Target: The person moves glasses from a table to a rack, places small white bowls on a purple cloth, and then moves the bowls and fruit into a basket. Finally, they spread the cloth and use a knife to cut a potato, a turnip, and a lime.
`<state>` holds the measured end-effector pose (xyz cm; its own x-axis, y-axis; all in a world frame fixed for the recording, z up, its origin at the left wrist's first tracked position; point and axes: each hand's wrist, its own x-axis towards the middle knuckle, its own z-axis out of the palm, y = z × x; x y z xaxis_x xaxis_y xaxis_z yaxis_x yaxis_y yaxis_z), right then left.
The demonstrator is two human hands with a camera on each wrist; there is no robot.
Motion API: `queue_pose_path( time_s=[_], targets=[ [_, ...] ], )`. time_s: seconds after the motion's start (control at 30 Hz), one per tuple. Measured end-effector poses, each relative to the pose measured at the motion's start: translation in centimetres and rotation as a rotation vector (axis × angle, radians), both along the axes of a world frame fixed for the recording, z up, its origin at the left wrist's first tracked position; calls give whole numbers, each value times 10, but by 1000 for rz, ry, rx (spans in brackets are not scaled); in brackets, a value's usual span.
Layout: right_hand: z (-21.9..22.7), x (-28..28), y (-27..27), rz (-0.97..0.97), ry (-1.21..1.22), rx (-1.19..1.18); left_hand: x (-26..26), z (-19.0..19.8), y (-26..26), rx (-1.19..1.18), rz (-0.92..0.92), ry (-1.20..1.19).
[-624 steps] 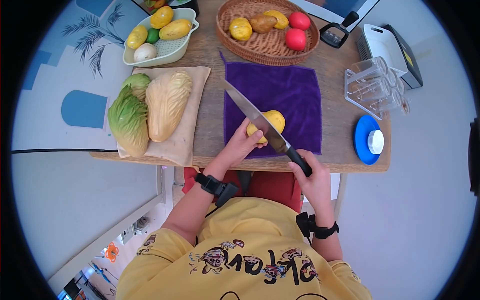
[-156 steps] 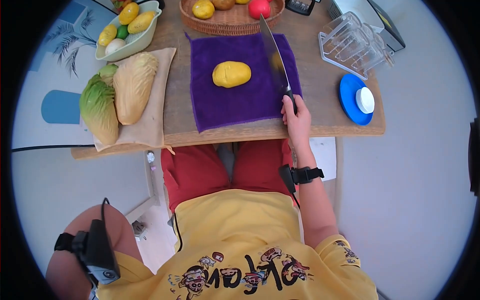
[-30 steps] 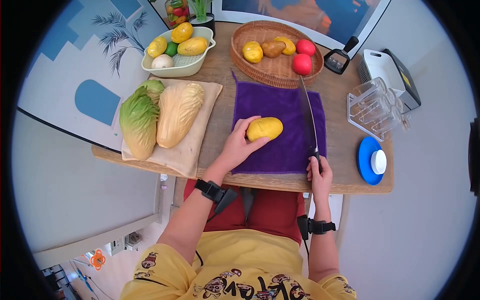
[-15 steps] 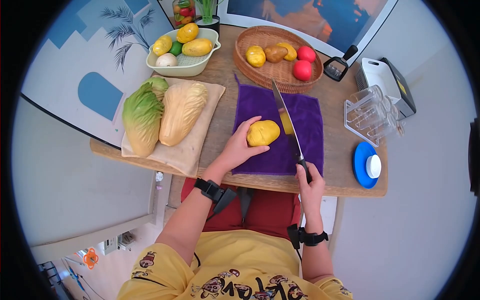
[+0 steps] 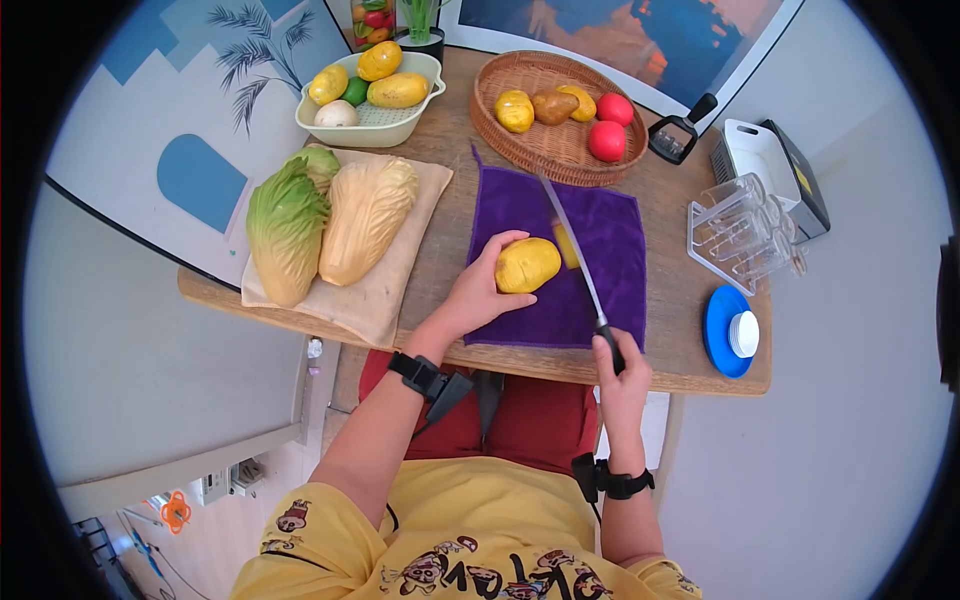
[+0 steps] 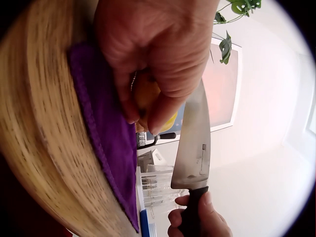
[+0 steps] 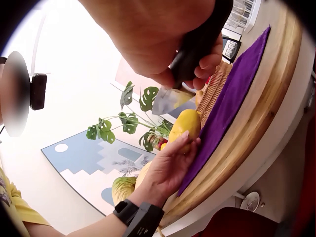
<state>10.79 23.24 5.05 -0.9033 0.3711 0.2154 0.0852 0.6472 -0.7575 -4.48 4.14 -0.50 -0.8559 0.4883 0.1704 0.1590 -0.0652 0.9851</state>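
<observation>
On the purple cloth [image 5: 615, 235], my left hand [image 5: 478, 298] grips a yellow potato [image 5: 528, 266], with the thumb on its near side and fingers around the far side. In the right wrist view the potato [image 7: 186, 124] stands out past the fingertips. My right hand [image 5: 625, 375] holds a large kitchen knife [image 5: 574, 240] by its black handle. The blade points away from me, just right of the potato and apart from it, and a yellow reflection shows on its flat. In the left wrist view, the broad knife blade [image 6: 193, 143] stands beyond my left hand, which largely hides the potato.
A wicker basket [image 5: 484, 118] of fruit lies beyond the cloth. Cabbages [image 5: 285, 235] rest on a beige cloth [image 5: 385, 300] at left, below a pale green colander [image 5: 380, 135]. Glasses on a rack [image 5: 740, 225] and a blue plate [image 5: 718, 345] are at right.
The potato lay alone 5.2 s ago with my left arm lowered; my left hand now grips it. Over the last second the knife has swung left toward the potato. The head view has shifted.
</observation>
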Motion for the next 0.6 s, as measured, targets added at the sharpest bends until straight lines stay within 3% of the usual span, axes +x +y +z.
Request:
queue_pose_path(
  time_s=[0.07, 0.23, 0.33, 0.47, 0.6],
  targets=[
    [2, -5, 7, -106, -66, -2, 3, 5, 0, -42, 11, -3],
    [2, -3, 3, -93, -148, 52, 4, 7, 0, -142, 32, -3],
    [-3, 3, -6, -62, -90, 36, 3, 2, 0, -144, 55, 46],
    [10, 11, -20, 7, -185, 71, 3, 4, 0, -131, 43, 18],
    [1, 11, -14, 57, -81, 26, 2, 2, 1, -80, 12, -31]
  ],
)
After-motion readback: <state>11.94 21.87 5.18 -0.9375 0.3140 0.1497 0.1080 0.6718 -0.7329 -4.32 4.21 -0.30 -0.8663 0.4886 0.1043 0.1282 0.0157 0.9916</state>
